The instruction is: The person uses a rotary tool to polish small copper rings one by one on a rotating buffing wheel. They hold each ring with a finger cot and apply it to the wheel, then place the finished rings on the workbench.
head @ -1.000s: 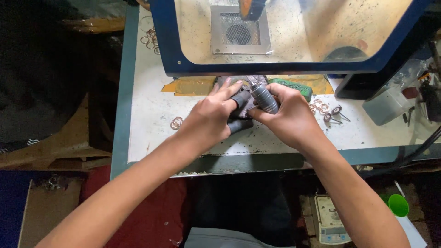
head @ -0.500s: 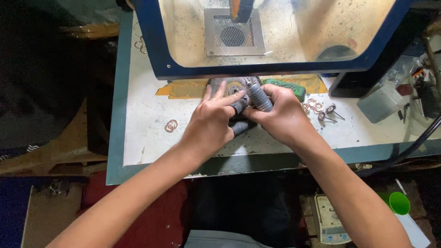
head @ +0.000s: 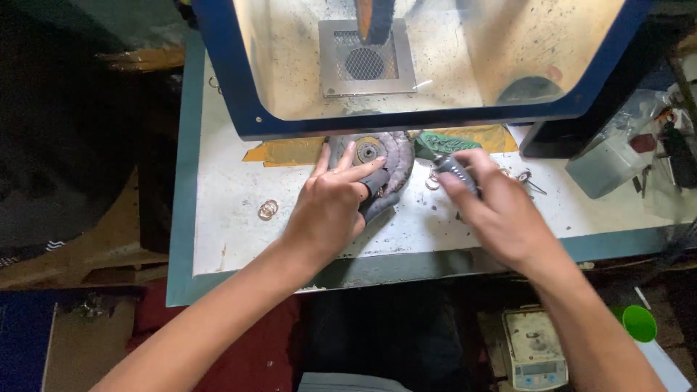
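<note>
Two hands have separated at frame centre: the left hand [head: 330, 207] now presses open fingers on the grey buffing wheel [head: 385, 156] on the counter [head: 232, 218], while the right hand [head: 497, 210] grips a grey cylindrical piece [head: 455, 172] drawn rightward.

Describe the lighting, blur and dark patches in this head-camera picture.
Head view: bright light inside the blue-framed cabinet, slightly washed out; the right hand and its grey tool are motion-blurred, while the left hand on the grey disc is sharper; the left side and the space under the white table are lost in shadow.
</note>
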